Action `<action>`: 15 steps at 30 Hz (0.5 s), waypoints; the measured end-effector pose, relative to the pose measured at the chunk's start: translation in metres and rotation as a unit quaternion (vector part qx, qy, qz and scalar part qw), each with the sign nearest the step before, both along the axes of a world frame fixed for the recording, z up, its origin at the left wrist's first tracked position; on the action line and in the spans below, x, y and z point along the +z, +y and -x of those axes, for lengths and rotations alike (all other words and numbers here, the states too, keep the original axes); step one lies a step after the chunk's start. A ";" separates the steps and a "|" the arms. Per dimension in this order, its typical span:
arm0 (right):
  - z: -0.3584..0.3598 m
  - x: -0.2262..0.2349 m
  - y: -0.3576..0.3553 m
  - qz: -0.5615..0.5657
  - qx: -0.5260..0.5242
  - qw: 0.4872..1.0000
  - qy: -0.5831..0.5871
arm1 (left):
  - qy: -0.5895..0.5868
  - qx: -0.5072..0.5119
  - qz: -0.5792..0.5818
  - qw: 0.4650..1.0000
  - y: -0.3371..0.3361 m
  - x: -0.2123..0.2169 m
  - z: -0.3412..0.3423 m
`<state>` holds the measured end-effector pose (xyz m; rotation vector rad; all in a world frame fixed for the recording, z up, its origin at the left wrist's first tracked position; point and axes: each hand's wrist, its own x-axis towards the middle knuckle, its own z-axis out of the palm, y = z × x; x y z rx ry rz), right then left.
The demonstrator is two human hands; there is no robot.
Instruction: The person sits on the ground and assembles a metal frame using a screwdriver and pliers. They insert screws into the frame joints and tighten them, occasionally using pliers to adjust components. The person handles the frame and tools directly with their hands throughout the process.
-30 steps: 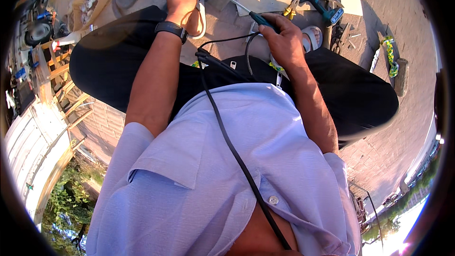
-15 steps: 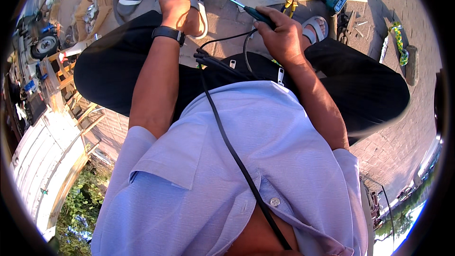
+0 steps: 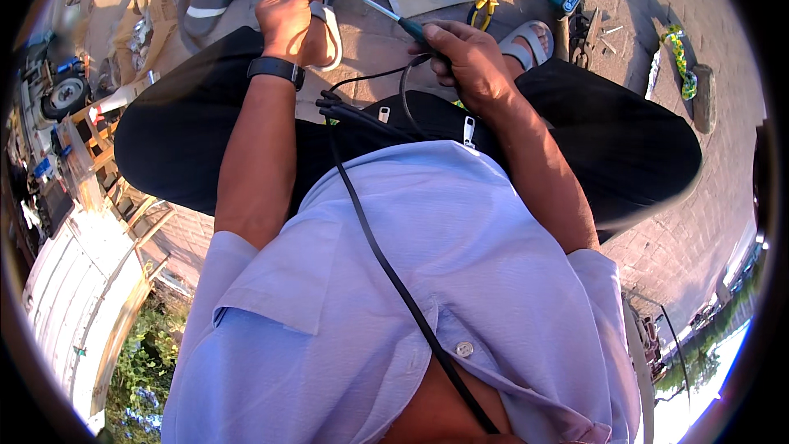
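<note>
Paved ground (image 3: 657, 222), tools scattered (drill, pliers). Screwdriver (image 3: 370, 6) is clamped in right hand (image 3: 468, 62); left hand (image 3: 288, 20), now raised higher, is closed on its tip and a pale strap (image 3: 330, 29).

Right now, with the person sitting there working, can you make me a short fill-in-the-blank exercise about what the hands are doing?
1. The right hand grips the dark ____ of a screwdriver.
2. The left hand wears a black ____ on its wrist.
3. On the ground beyond the hands lies a teal power ____ near yellow-handled pliers.

Missing words: handle; watch; drill
</note>
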<state>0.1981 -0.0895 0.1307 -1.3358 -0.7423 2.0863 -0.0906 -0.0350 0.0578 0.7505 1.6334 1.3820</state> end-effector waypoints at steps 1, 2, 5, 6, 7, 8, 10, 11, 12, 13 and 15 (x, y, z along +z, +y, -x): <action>0.001 -0.004 0.000 -0.020 -0.002 1.000 -0.004 | -0.008 0.000 -0.006 1.000 0.002 0.000 0.000; 0.001 -0.006 -0.001 -0.054 -0.004 0.997 -0.050 | 0.006 -0.005 -0.006 1.000 0.002 0.000 -0.001; 0.003 -0.003 -0.002 -0.120 -0.002 0.979 -0.167 | 0.045 -0.010 -0.008 0.999 -0.001 -0.003 0.000; 0.003 -0.001 -0.002 -0.117 0.001 0.974 -0.193 | 0.056 -0.009 -0.008 0.998 -0.001 -0.006 0.001; 0.003 0.000 -0.001 -0.114 0.004 0.969 -0.220 | 0.067 -0.008 -0.007 0.998 -0.001 -0.006 0.000; 0.001 -0.003 -0.001 -0.101 -0.009 0.976 -0.192 | 0.083 -0.011 0.000 0.997 -0.003 -0.006 0.000; 0.001 -0.003 -0.001 -0.074 -0.026 0.983 -0.164 | 0.051 -0.004 0.002 0.999 -0.002 -0.004 -0.001; 0.001 -0.002 -0.002 -0.059 -0.033 0.987 -0.148 | 0.036 0.000 0.005 0.999 -0.003 -0.002 -0.002; -0.001 -0.001 -0.002 -0.054 -0.044 0.987 -0.144 | 0.085 -0.009 0.016 0.996 -0.002 -0.002 -0.005; -0.001 0.000 -0.004 -0.048 -0.052 0.988 -0.137 | 0.061 -0.010 -0.014 0.998 -0.004 0.001 -0.009; -0.002 -0.001 -0.005 -0.037 -0.052 0.990 -0.125 | 0.015 -0.011 -0.013 1.000 -0.006 -0.005 -0.006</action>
